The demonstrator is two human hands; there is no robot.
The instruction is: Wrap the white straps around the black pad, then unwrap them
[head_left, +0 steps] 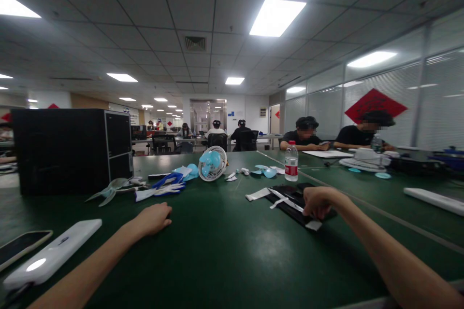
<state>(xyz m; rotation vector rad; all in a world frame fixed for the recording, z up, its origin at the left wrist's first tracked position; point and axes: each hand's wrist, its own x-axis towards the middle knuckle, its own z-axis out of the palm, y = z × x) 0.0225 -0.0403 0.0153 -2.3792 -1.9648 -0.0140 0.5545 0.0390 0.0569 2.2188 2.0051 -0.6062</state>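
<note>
My left hand (154, 218) rests on the green table (213, 256) with its fingers curled in; nothing shows in it. Blue and white work gloves (161, 187) lie just beyond it. To the right, my right hand (319, 202) bends down over a flat black object (290, 212), its fingers drawn together. A white strip (288, 199) runs across that object to the fingertips, which hide whatever they grip. Another whitish strip (258, 194) sticks out at the object's left, and a pale piece (313, 225) pokes out below my hand.
A small fan (212, 164) with blue blades stands mid-table beside loose blue blades (264, 171). A water bottle (291, 161) stands behind the black object. A big black case (61, 149), a white device (54, 253) and a phone (23, 246) occupy the left. Two people sit across at right.
</note>
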